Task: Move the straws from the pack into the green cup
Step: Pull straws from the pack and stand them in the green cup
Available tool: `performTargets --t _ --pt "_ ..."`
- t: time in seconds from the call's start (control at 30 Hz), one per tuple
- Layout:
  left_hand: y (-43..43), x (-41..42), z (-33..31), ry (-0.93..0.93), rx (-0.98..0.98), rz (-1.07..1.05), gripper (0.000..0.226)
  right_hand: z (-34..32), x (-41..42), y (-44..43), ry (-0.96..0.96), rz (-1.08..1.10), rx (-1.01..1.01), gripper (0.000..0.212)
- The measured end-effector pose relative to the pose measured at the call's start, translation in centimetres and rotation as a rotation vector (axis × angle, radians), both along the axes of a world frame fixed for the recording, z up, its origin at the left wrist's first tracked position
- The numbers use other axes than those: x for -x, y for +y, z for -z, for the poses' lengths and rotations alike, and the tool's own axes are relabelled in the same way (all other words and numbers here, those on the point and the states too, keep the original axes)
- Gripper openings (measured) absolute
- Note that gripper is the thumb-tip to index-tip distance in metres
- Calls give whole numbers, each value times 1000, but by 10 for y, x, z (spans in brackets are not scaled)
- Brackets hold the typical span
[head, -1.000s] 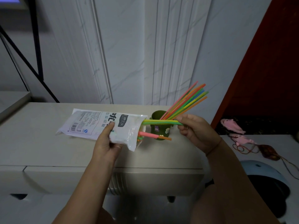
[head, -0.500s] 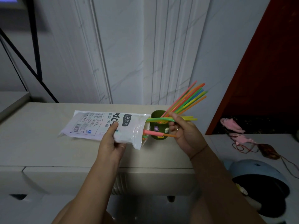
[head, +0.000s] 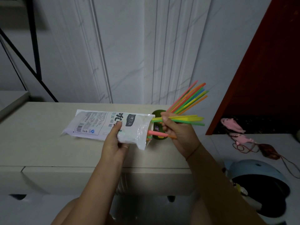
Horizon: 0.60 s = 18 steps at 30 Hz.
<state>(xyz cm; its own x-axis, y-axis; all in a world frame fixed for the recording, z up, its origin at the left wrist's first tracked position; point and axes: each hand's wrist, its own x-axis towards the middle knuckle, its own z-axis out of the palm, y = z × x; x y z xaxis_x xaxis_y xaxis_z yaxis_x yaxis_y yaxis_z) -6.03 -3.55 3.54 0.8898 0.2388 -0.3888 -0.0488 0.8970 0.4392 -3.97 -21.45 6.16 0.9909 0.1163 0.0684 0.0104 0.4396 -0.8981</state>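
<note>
- The green cup (head: 156, 113) is mostly hidden: the pack's mouth and the right grip (head: 179, 135) cover its middle, so only a stretch of rim and a lower curve of the wall show.
- The fingers of the left grip (head: 113, 144) lie under the pack, out of sight; only the thumb shows, pressed on the printed face.
- Small decorations on the cup's wall are too small to make out.
- Both forearms run off the bottom edge.
- The pack (head: 103, 125) is a long, flat bag of thin, crinkled plastic, white and printed at the left, clear and glossy near its open right end. The left grip grasps it and holds it tilted just above the pale, smooth worktop (head: 45, 143).
- A bundle of straws (head: 188, 119), yellow and green, thin and straight, lies nearly level in front of the cup's rim. The right grip pinches it, thumb on top. Its left ends meet the pack's mouth.
- A pink straw (head: 158, 133) and an orange tip poke out of the mouth lower down, with more ends bunched inside.
- The fanned straws (head: 189, 100) stand in the cup at the worktop's back right, leaning right, in pink, orange, green, blue and yellow.
- A rounded blue shell (head: 259, 171) with a dark hollow sits at lower right, partly cut off.
</note>
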Motion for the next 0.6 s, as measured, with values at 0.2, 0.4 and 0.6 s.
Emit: performTargets --t 0.2,0.4,0.6 --pt "11 1 2 -11 -3 -38 34 -8 -5 -12 -50 131 104 20" --pt "11 -1 0 -12 -8 -48 39 -10 -7 -16 -59 144 137 24" --pt "-3 0 1 10 3 -13 32 -5 -4 -1 -44 44 104 12"
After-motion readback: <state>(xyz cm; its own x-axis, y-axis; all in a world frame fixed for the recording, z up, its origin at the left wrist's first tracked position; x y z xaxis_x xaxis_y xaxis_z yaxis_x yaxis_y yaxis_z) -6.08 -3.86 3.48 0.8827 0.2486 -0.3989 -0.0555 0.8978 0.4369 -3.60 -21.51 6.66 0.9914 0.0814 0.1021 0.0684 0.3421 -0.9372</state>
